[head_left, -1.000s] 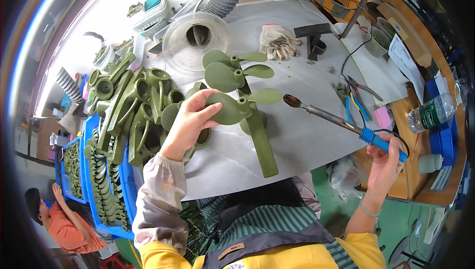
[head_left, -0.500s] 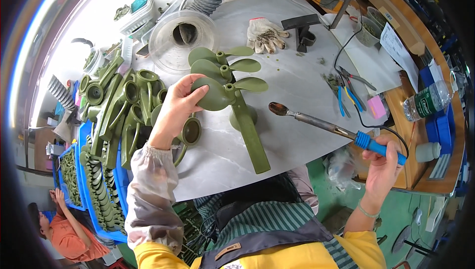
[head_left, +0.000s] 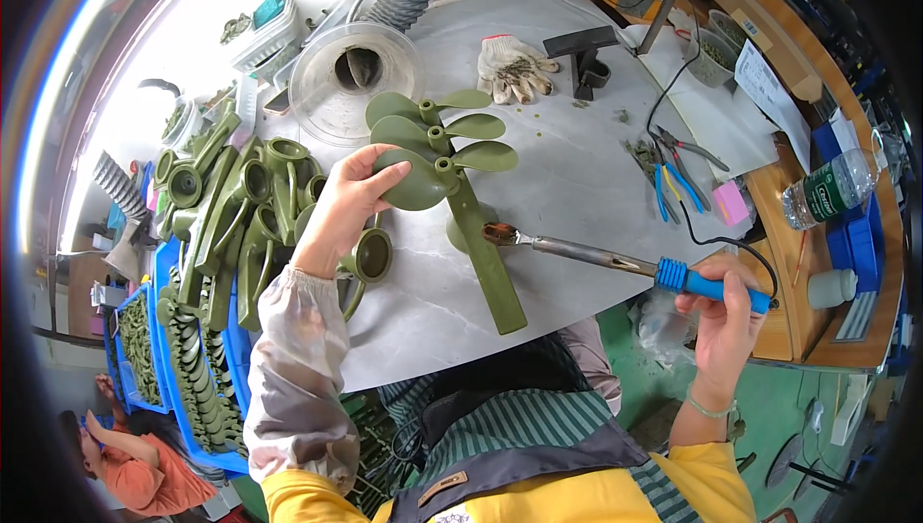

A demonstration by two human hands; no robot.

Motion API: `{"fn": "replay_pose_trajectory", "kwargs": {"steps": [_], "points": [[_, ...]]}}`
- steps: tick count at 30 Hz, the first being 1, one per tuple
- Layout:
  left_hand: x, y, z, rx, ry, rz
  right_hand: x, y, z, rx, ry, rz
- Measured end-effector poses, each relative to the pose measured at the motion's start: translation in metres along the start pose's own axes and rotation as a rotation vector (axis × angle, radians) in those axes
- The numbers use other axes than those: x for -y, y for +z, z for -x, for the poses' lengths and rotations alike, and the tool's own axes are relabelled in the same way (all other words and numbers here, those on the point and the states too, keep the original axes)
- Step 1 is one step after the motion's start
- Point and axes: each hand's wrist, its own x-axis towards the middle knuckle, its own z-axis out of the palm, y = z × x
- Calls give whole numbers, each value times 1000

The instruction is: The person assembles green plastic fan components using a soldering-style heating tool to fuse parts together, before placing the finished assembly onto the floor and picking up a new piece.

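Note:
Three dark green propeller-shaped pieces point(head_left: 443, 165) sit one behind the other over the table, joined at or resting by a long green bar point(head_left: 498, 292). My left hand point(head_left: 351, 198) pinches a blade of the nearest propeller piece between thumb and fingers. A soldering iron point(head_left: 596, 252) with a blue handle and a brown, spoon-like tip is gripped in my right hand point(head_left: 721, 323). Its tip is beside or over the bar's upper part; I cannot tell whether they touch. A round green part shows partly behind the bar.
Green cup-ended parts point(head_left: 236, 215) are heaped at left, by blue crates point(head_left: 240, 379). A clear funnel dish point(head_left: 332, 110) with a grey hose, a stained glove point(head_left: 514, 69) and pliers point(head_left: 673, 182) lie around the table. The iron's black cord runs at right. A co-worker point(head_left: 144, 470) sits lower left.
My right hand has moved left with the soldering iron, bringing its tip from open space to the green bar. My left hand keeps its pinch on the blade, almost unmoved.

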Motion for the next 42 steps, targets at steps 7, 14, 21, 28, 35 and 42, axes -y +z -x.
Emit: {"fn": "replay_pose_trajectory", "kwargs": {"steps": [7,14,21,28,35,42], "points": [[-3,-4,-4,31,-17,-20,2,10,1,17,25,-6],[-1,-7,-11,44,-29,-39,-4,15,-1,69,21,-23],[-4,-10,-15,42,-62,-52,-7,25,-5,88,-8,8],[-6,-10,-14,46,-75,-60,-8,32,-7,82,-4,12],[-8,-13,-16,78,-78,-40,-6,42,-10,74,8,32],[-12,-6,-13,63,-79,-51,-7,40,-9,104,-29,29]]}}
